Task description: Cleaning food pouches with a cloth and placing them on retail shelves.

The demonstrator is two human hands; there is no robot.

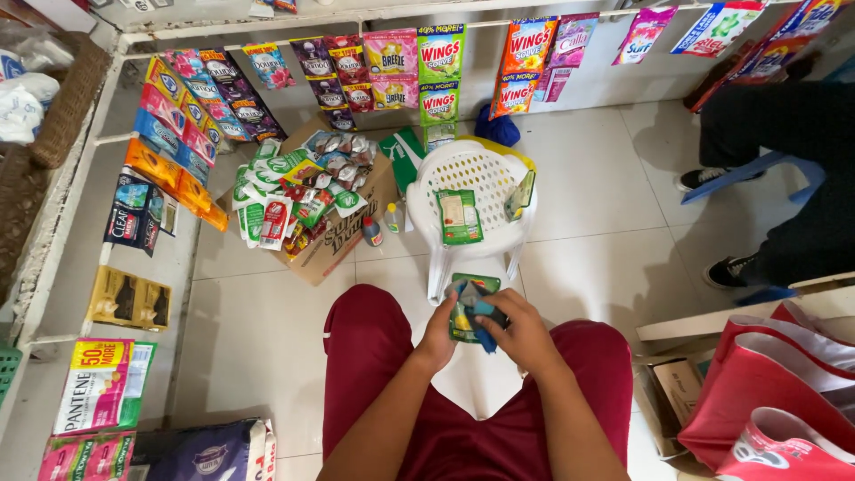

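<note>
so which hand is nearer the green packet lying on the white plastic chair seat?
Left. The left hand sits almost straight below the green packet on the white chair; the right hand is lower and further right. Both hold a green sachet strip.

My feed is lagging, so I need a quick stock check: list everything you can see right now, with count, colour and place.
plastic chair: one, white, centre floor, two sachet packs on its seat
cardboard box: one, brown, left of the chair, full of sachet strips
small bottles: two, between box and chair
hanging sachet strips: many, mixed colours, along the white wall rails
tote bags: a few, red, lower right
seated person's legs: dark trousers, black shoes, upper right
green sachet pack: one, held over the lap
blue tool: one, against the pack; kind unclear
left hand: fingers on the pack
right hand: on the blue tool
</note>
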